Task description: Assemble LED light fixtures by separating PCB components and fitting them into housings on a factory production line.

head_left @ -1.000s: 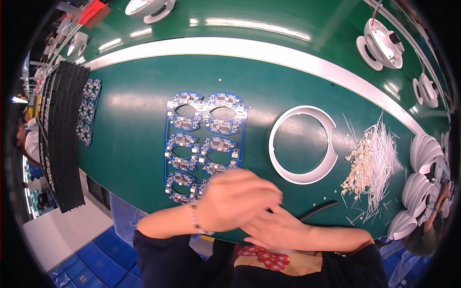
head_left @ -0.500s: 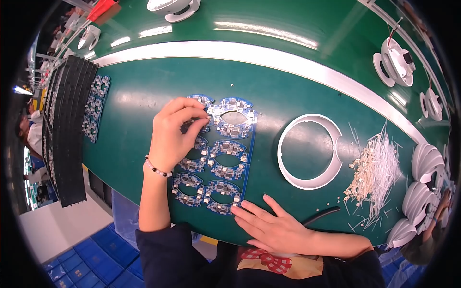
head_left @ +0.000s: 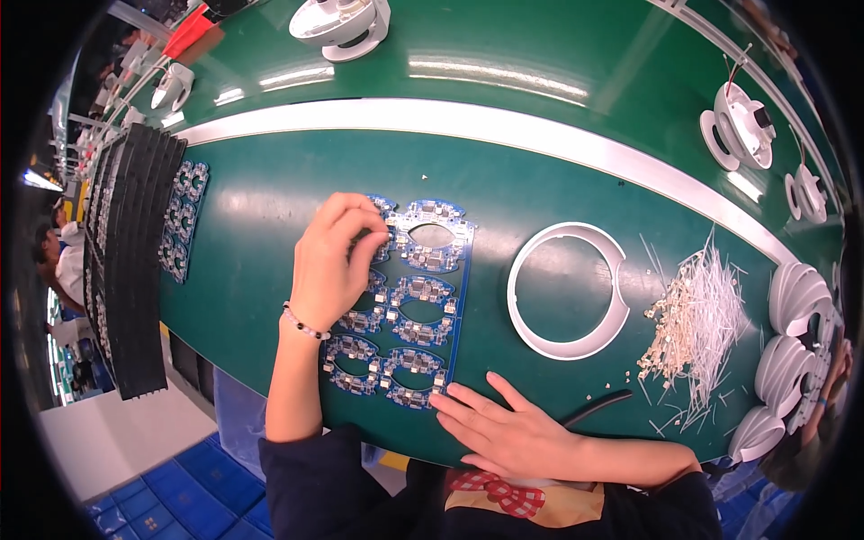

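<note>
Fingers of the right hand (head_left: pixel 513 432) lie spread and flat on the green tabletop (head_left: pixel 270 234), the fingertips touching the near right corner of a blue panel of circuit boards (head_left: pixel 414 306); this hand grips nothing and only presses on that corner. The panel stretches straight away from the person, its long axis running near to far, with two columns of ring-shaped boards side by side. The left hand (head_left: pixel 335 261) rests over the left column toward the far end, fingers curled together and pinching at one of the small boards there; whether it has a firm hold cannot be told, since the fingers hide the contact. So the panel lies between the two hands, the right one at its near end and the left one nearer its far end.

Just right of the panel sits a white plastic ring (head_left: pixel 567 290), open at its far side, lying flat and apart from the boards. Farther right is a loose heap of thin white wires (head_left: pixel 697 310) with small bits scattered about it, and beyond that a row of white curved shells (head_left: pixel 796 301) at the edge. To the left stand black trays (head_left: pixel 130 261) stacked in a row, with a second blue panel (head_left: pixel 183 219) beside them. White round housings (head_left: pixel 342 22) sit across the pale stripe.
</note>
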### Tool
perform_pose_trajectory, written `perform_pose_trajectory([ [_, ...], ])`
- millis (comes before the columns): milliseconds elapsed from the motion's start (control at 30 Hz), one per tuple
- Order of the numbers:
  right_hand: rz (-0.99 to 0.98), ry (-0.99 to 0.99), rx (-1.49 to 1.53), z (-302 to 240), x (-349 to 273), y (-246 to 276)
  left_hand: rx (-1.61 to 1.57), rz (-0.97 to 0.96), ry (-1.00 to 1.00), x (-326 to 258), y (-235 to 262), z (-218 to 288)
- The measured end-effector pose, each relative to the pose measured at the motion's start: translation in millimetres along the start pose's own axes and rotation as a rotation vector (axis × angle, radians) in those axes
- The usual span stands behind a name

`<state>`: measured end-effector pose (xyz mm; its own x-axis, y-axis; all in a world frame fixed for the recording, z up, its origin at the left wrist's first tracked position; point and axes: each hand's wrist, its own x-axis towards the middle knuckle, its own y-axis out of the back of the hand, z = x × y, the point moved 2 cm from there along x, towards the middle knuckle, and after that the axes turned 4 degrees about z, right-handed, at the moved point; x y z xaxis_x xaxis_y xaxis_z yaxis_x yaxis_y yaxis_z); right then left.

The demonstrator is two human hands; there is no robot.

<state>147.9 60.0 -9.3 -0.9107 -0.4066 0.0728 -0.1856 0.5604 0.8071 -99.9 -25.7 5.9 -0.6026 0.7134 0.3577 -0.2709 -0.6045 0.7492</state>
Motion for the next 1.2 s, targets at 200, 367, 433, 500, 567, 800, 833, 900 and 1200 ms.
perform_pose_trajectory([
  [200,-0.005,-0.003,-0.013,3,-1,-2,-0.219,0.139,-0.081,-10,-5,41],
  [367,0.004,0.0,0.01,-1,-3,-3,-0.52,-0.189,-0.281,-46,-52,95],
  [433,-0.009,0.002,0.005,-3,-1,-2,-0.523,-0.229,-0.252,-47,-51,88],
  [500,0.016,0.001,-0.025,-2,0,-1,-0.392,-0.145,-0.266,-31,-30,86],
  [567,0.002,0.003,-0.022,0,1,-2,-0.206,-0.031,-0.241,-22,-5,60],
  [800,-0.02,0.006,-0.02,-2,2,2,0.108,-0.025,0.018,-9,36,-18],
  [833,-0.022,0.007,-0.02,-2,2,2,0.072,-0.031,0.059,-8,34,-22],
  [900,-0.012,0.001,-0.018,-1,2,2,0.034,-0.039,0.101,-8,30,-25],
  [1200,-0.002,0.007,-0.024,-1,1,3,0.14,-0.047,0.018,-7,30,-24],
])
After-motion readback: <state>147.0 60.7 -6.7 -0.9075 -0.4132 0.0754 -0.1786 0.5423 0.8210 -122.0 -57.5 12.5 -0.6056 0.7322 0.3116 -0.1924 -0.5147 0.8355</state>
